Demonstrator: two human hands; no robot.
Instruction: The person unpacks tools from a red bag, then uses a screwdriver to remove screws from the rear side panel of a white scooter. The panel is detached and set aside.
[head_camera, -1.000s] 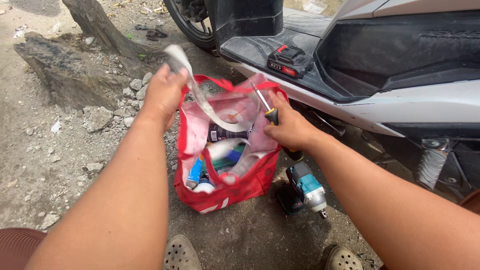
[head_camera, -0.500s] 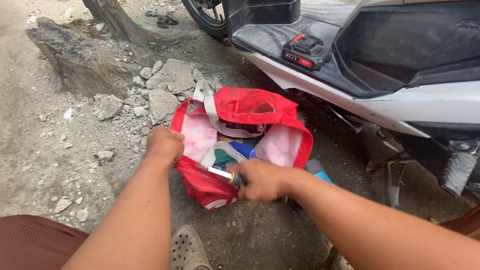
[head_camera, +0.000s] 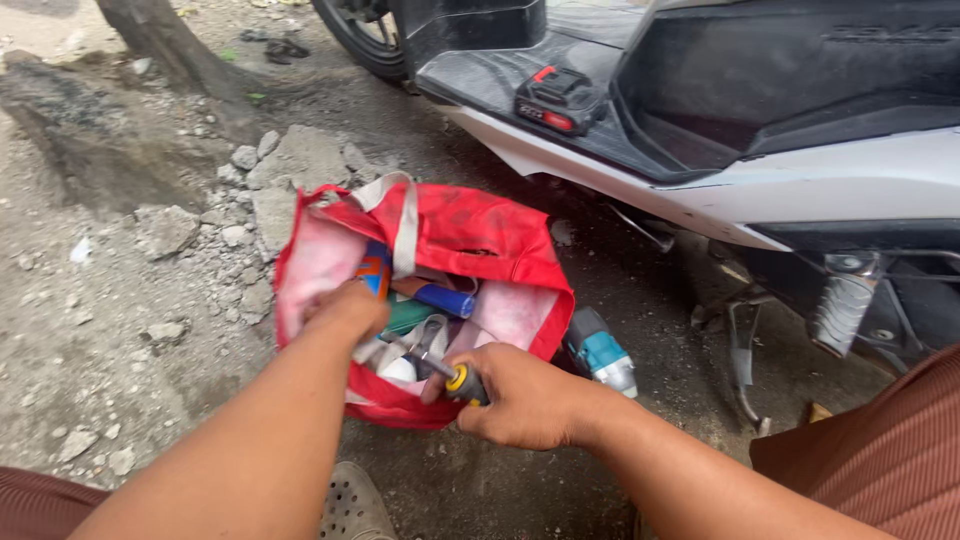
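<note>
A red fabric bag with a pale lining stands open on the dirt ground, holding several tools with blue, green and orange handles. My left hand is down at the bag's near rim, fingers curled into the opening. My right hand grips a screwdriver with a yellow-and-black handle, its metal shaft pointing into the bag. A teal and grey power drill lies on the ground just right of the bag, close to my right hand.
A white and black scooter stands behind the bag, with a red-and-black battery pack on its footboard and a kickstand at the right. Rocks and rubble lie at left. My sandalled foot is below.
My left hand let go of the bag's strap and dropped to the rim. My right hand brought the screwdriver down from the bag's far side to its near edge.
</note>
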